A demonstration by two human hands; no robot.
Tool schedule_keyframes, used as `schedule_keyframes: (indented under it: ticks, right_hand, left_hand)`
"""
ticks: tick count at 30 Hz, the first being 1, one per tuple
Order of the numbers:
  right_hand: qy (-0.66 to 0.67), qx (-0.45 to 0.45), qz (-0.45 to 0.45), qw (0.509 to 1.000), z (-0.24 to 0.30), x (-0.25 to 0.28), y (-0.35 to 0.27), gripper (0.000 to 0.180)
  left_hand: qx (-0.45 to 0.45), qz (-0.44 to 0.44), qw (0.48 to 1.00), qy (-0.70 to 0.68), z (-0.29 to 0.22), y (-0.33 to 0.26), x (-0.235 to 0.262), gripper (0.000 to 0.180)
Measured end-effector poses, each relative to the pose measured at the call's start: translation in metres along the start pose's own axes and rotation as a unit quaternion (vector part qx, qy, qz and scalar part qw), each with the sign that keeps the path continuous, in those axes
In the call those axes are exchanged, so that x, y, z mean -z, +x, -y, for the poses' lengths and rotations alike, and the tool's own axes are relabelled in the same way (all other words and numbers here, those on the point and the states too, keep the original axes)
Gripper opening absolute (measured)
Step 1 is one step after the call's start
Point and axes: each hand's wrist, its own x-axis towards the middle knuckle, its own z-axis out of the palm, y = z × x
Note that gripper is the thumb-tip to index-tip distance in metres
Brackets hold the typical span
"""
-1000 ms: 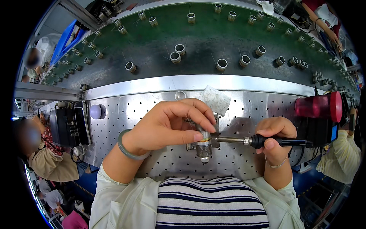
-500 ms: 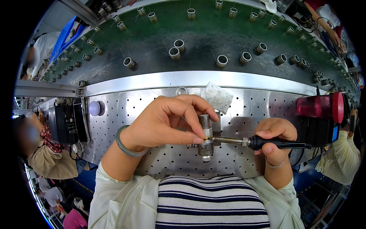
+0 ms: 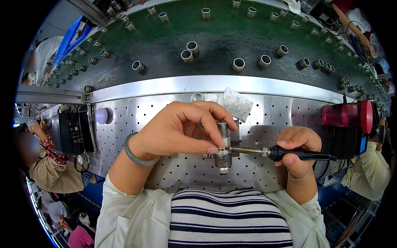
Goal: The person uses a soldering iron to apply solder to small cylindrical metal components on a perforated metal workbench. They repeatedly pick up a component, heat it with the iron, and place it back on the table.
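Left hand (image 3: 182, 132) curled over one small metal cylinder (image 3: 223, 142), thumb and forefinger pinched shut on its upper half, cylinder upright on a little fixture at the middle of the perforated steel table (image 3: 273, 120). Right hand (image 3: 298, 145) closed in a fist around the black handle of one soldering iron (image 3: 285, 153), shaft level and pointing left, tip touching the cylinder's side just under the left thumb. One green bangle (image 3: 134, 153) on the left wrist, one thin bracelet (image 3: 298, 177) on the right.

Just beyond the cylinder, one crumpled whitish pad (image 3: 235, 103) lying on the table near its far edge. Beside it, one round hole fitting (image 3: 197, 97). At the left end, one black box unit (image 3: 74, 130) with one pale lilac knob (image 3: 101, 115) next to it. At the right end, one red translucent cylinder (image 3: 349, 115) lying on its side on a dark stand.

Behind the table, a green conveyor belt (image 3: 223, 29) carrying many short metal rings (image 3: 238, 64); five near the middle standing apart from one another, plus two long rows along the far rim, too many and too small to count exactly.

Striped shirt (image 3: 225, 219) at the lower edge. Other people (image 3: 49, 169) seated at far left and far right, well apart from both hands
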Motion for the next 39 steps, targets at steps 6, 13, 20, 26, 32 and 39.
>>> schedule_keyframes:
  ticks: [6,13,20,26,32,39]
  right_hand:
    - [-0.027,0.012,0.021,0.999,-0.001,0.005,0.001,0.022]
    - [-0.063,0.035,0.039,0.997,0.0,0.005,0.002,0.023]
    - [-0.049,0.037,0.022,0.998,0.002,0.004,0.003,0.019]
    - [0.014,0.021,-0.03,0.999,0.005,0.006,0.001,0.017]
    - [0.018,0.017,-0.011,1.0,0.002,0.006,0.001,0.019]
    - [-0.012,0.003,-0.01,1.0,0.003,0.004,0.0,0.021]
  left_hand:
    - [0.059,-0.016,0.998,-0.029,-0.007,0.001,-0.006,0.044]
    - [0.069,-0.013,0.997,-0.037,-0.006,0.002,-0.006,0.053]
    - [0.078,-0.018,0.996,-0.042,-0.01,0.006,-0.01,0.064]
    - [0.061,0.013,0.995,-0.083,0.001,0.008,0.0,0.072]
    - [0.091,0.001,0.993,-0.074,0.008,0.006,0.004,0.077]
    - [0.107,-0.044,0.991,-0.061,0.006,0.006,-0.003,0.075]
